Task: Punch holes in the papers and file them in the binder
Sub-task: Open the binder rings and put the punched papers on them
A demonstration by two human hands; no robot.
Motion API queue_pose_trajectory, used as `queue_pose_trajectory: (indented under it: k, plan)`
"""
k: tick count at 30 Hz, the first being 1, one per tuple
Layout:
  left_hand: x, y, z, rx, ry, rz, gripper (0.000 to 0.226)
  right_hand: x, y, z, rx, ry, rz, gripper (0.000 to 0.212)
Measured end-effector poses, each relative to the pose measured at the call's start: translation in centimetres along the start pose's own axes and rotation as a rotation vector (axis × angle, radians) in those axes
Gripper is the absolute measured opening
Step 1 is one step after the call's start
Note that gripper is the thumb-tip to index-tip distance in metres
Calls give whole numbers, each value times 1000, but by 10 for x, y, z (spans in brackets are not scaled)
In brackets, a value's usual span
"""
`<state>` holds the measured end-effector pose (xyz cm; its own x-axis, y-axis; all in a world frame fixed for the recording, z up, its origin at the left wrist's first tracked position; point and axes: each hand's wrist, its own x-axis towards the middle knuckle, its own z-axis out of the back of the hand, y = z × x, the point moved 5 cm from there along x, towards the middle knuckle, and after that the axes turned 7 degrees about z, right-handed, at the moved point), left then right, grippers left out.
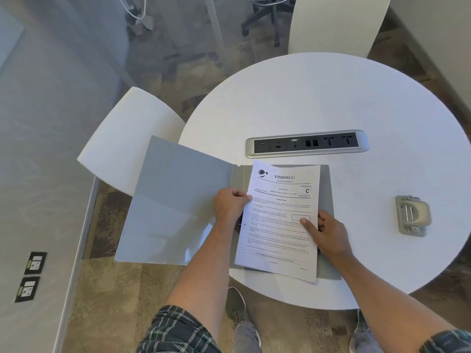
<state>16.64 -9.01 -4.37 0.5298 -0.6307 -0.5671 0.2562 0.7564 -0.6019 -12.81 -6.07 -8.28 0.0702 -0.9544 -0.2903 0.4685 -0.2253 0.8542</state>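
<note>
A grey binder (175, 200) lies open at the near left edge of the round white table (331, 98), its front cover hanging out past the rim. A printed paper sheet (280, 220) rests slightly tilted on the binder's right half. My left hand (230, 205) pinches the sheet's left edge near the spine, hiding the fastener. My right hand (326, 233) grips the sheet's right edge, thumb on top. A metal hole punch (413, 215) sits on the table to the right, apart from both hands.
A recessed power and data socket strip (307, 143) runs across the table behind the binder. White chairs stand at the left (127, 138) and at the far side (336, 24). Wall sockets (30, 276) show at lower left.
</note>
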Motion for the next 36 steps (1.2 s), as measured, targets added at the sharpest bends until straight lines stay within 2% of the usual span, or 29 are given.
queue_pose_trajectory:
  k: [7,14,22,28,32,35,36]
  plan:
    - [8,-3,-1,-52,67,48,13,1,-2,2,-15,-47,-5,21]
    - [7,0,0,-89,110,85,9,4,2,8,141,-114,-57,18]
    - [11,-5,-2,-55,88,158,2,-2,5,9,254,-148,-66,15]
    - [10,-6,-2,-45,93,202,7,-1,1,9,248,-144,-57,9]
    - [13,-2,-9,62,80,175,14,-1,-2,8,249,-150,-53,9]
    - [22,12,-16,76,82,143,3,0,-4,8,223,-146,-51,11]
    - [17,12,-14,65,76,122,6,1,-5,7,221,-143,-53,12]
